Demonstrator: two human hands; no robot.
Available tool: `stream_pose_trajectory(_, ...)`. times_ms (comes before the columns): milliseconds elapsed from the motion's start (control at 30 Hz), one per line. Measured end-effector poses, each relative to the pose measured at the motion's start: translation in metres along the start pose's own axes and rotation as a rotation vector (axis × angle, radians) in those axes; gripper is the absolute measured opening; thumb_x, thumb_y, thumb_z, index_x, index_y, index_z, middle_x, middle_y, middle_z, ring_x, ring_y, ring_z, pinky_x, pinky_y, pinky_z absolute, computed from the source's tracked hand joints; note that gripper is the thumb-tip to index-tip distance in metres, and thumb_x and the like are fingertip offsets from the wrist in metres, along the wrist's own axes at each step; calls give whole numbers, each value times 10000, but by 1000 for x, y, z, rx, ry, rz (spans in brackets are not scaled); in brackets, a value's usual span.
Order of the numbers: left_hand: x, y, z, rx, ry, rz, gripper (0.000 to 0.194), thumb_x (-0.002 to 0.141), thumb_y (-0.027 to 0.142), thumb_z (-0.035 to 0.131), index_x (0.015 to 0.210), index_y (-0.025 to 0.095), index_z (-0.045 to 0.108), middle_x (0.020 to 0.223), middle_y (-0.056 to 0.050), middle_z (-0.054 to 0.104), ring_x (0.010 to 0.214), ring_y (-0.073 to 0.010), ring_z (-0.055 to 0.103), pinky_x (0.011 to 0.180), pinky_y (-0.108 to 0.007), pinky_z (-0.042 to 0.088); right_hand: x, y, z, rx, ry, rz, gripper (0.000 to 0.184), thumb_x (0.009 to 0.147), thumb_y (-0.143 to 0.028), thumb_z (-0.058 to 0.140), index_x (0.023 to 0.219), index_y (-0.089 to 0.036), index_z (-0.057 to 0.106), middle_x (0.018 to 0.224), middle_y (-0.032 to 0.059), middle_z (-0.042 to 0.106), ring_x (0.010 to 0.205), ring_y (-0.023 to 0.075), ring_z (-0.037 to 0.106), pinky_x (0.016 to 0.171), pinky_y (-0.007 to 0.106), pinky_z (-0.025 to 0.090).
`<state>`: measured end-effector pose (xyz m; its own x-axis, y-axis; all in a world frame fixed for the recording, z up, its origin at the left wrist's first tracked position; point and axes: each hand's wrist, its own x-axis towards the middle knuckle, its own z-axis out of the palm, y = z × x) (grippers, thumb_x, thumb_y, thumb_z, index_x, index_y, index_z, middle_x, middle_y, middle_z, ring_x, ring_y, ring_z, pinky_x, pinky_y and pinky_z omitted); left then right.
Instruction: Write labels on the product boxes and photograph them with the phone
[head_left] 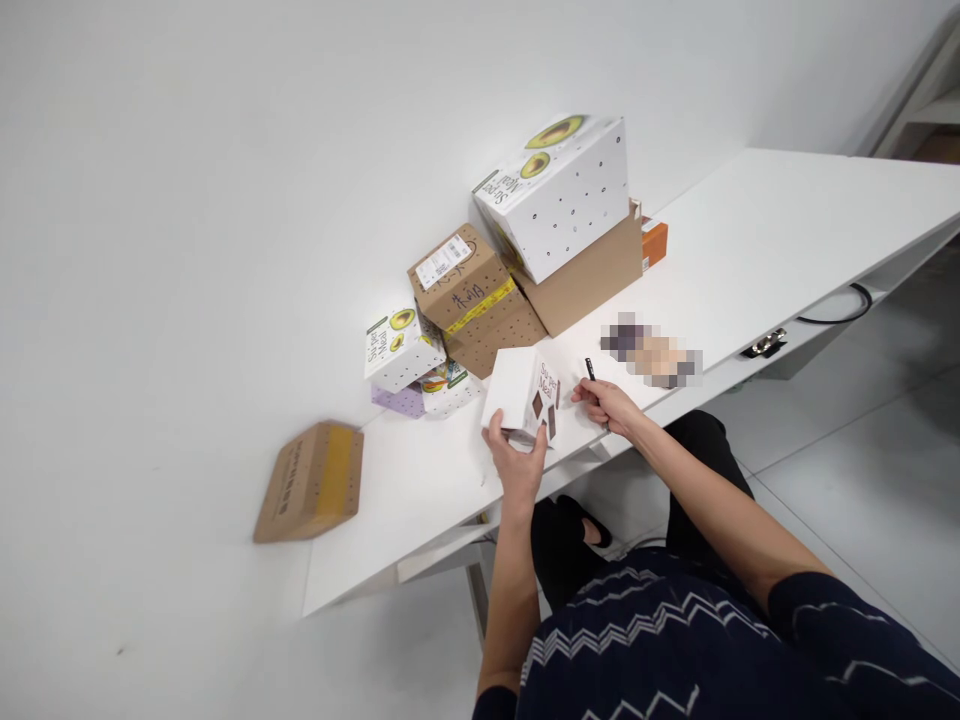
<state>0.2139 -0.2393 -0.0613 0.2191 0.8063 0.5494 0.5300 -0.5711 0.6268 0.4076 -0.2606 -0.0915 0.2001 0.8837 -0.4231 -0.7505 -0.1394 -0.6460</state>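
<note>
My left hand (516,458) grips a small white box (513,384) by its near end, thumb and fingers on opposite sides. "Super Meal" and brown squares are printed on the box's right face. In my right hand (606,404) is a black pen (590,369), pinched between the fingers, one end pointing up and away from me. That hand hovers at the table's near edge, just right of the box and apart from it. Whether the pen is capped I cannot tell.
Behind stand a large avocado-print box (577,220) on a brown carton, a taped cardboard box (469,290), a smaller avocado box (405,350) and an orange box (655,246). Another carton (311,485) sits at the left end of the white table (405,490). A blurred patch (651,352) lies right.
</note>
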Motion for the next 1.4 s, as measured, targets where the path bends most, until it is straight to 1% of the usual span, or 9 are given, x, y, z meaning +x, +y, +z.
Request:
stream_pose_trajectory(300,1,1,-1,54,36,61,688,741,326,698,1324,201,355,1217,-148,467,1155,-248,508,911,-392,488,-1,-2,-2,36,-21,1,72,761,-213,584,770,-144,566,623,3,591,337,16,248,297,171,122)
stream_pose_trajectory(467,0,2,-8,239,-10,331,353,751,160,620,1092,248,608,1302,-144,434,1259,-302,428,1015,-511,396,1,-1,-4,56,-51,6,113,710,-196,605,805,-141,575,616,-9,561,352,19,261,297,164,124)
stream_pose_trajectory(600,-8,-6,-9,321,-95,479,378,757,84,574,1017,334,689,1285,-96,486,1335,-319,331,1087,-615,232,3,-1,-6,84,-56,11,95,726,-198,584,801,-144,561,609,-11,558,356,21,258,295,157,130)
stream_pose_trajectory(900,-46,-8,16,373,-281,488,491,808,144,581,1173,470,610,1236,-96,557,1277,-334,413,1041,-631,265,-1,-3,-6,116,-65,-6,88,769,-229,562,817,-155,563,606,-12,564,356,25,237,300,157,132)
stream_pose_trajectory(1100,-36,18,3,275,-429,524,617,768,121,578,1345,316,482,1363,-125,474,1349,-345,342,1072,-595,284,0,-2,-6,78,-44,-39,155,751,-280,603,829,-147,580,630,-13,563,361,16,252,308,160,138)
stream_pose_trajectory(1167,-25,12,-7,182,-287,438,534,820,168,539,1344,241,466,1268,-136,546,1276,-291,442,1069,-523,339,-2,-1,-5,49,-23,-60,190,733,-310,635,814,-147,580,634,-14,562,358,12,256,309,163,135)
stream_pose_trajectory(1267,-6,-9,-20,134,-66,55,459,892,301,493,1334,185,451,1225,-160,564,1157,-251,532,979,-425,444,-8,3,1,-6,37,-117,253,706,-359,689,792,-157,563,596,-31,539,348,12,275,307,167,127)
stream_pose_trajectory(1333,3,-22,-24,110,-101,-218,459,917,382,450,1327,177,456,1247,-171,548,1137,-250,547,937,-406,470,-13,7,5,-44,77,-158,284,684,-367,723,796,-169,554,516,-69,475,332,18,276,305,168,118)
stream_pose_trajectory(1400,5,-27,-25,87,-202,-314,452,914,409,449,1300,175,488,1236,-164,542,1152,-250,540,961,-406,456,-19,9,6,-117,95,-191,314,668,-363,743,845,-175,564,449,-105,398,321,26,266,306,167,123)
